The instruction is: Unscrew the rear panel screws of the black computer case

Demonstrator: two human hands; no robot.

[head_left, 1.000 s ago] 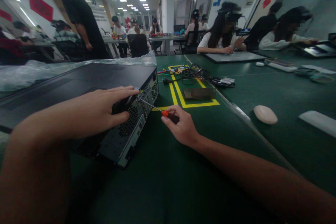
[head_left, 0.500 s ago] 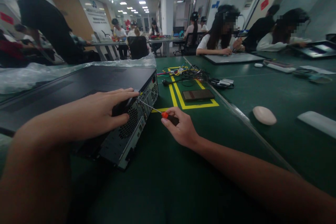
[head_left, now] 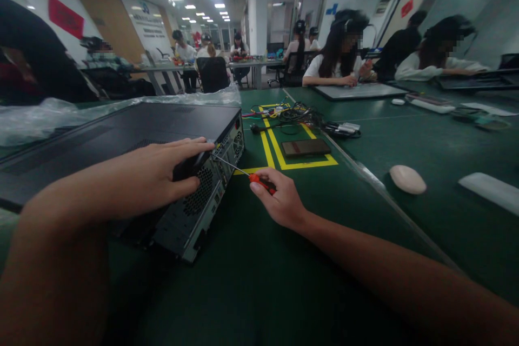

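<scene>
A black desktop computer case (head_left: 133, 135) lies flat on the green table (head_left: 251, 281), its rear panel with vents and ports facing right. My left hand (head_left: 162, 173) rests on the case's top rear edge, fingers stretched over it and the thumb down against the rear panel. My right hand (head_left: 279, 200) is closed round the red and black handle of a screwdriver (head_left: 243, 171). The thin metal shaft points left and up, its tip against the rear panel just under my left fingertips.
A yellow taped rectangle holds a dark phone (head_left: 306, 147), with a tangle of cables (head_left: 298, 113) behind it. A white mouse (head_left: 407, 179) and white keyboard (head_left: 488, 192) lie right. Clear plastic wrap (head_left: 60, 111) sits behind the case. Several people work at far tables.
My hands and the screwdriver hold almost still; the handle has turned slightly in my right fingers. A person in black at the far left has walked left, toward the frame's edge.
</scene>
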